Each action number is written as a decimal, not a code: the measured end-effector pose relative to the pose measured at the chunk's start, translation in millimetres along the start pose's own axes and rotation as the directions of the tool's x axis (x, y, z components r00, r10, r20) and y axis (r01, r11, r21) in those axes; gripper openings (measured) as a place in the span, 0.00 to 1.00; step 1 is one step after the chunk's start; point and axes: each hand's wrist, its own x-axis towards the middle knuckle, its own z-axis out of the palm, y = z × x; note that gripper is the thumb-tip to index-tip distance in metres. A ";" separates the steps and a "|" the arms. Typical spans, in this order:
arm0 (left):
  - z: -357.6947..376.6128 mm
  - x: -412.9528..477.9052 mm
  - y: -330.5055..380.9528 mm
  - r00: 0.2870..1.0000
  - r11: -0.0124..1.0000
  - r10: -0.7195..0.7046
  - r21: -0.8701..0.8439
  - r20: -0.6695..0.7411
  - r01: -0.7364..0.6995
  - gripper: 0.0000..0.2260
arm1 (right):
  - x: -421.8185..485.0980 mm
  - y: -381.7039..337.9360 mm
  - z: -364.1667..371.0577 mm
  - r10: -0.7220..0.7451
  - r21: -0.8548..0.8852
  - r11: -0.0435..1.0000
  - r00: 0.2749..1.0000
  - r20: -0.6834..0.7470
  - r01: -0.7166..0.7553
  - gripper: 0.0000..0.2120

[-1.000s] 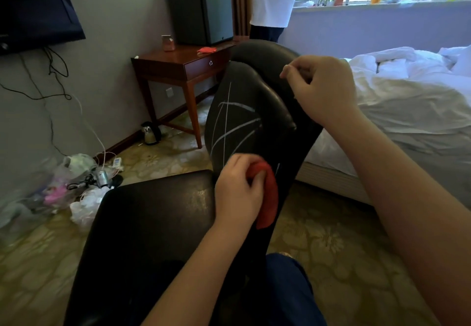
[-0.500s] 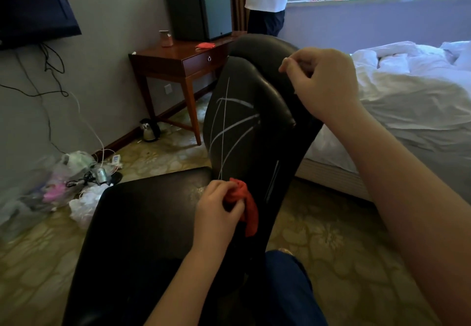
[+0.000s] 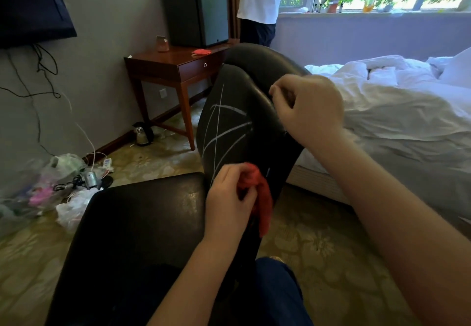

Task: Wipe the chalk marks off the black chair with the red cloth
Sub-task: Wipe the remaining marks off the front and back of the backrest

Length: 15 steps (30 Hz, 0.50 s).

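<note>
The black chair (image 3: 142,226) fills the middle of the view, seat toward me and backrest upright behind it. White chalk marks (image 3: 224,127) cross the front of the backrest in several slanted lines. My left hand (image 3: 229,198) grips the bunched red cloth (image 3: 257,190) against the bottom of the backrest, just below the lines, and a tail of cloth hangs down. My right hand (image 3: 308,109) curls over the upper right edge of the backrest and holds it.
A wooden side table (image 3: 175,65) with a mini fridge (image 3: 196,12) stands behind the chair. A person (image 3: 260,2) stands by the window. An unmade bed (image 3: 397,111) lies to the right. Bags, cables and a kettle (image 3: 142,134) clutter the floor at left.
My left hand slid down the backrest with the cloth, then rose slightly and bunched it tighter. The right hand moved a little lower along the backrest edge.
</note>
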 end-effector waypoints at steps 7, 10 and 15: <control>-15.5 -28.7 -47.0 0.977 0.976 -0.215 0.047 0.019 0.214 0.17 | -40.9 -16.5 -4.0 -0.174 0.006 0.985 0.984 -0.030 0.174 0.13; -20.8 -8.2 -25.3 0.992 0.993 -0.121 0.014 -0.022 0.121 0.13 | -60.3 -23.6 -20.5 -0.082 0.187 0.977 0.991 -0.105 0.101 0.11; -15.2 17.5 5.8 0.999 0.995 0.021 0.093 -0.028 -0.018 0.07 | -120.6 -13.7 -19.7 -0.084 0.136 0.988 0.994 0.065 0.075 0.11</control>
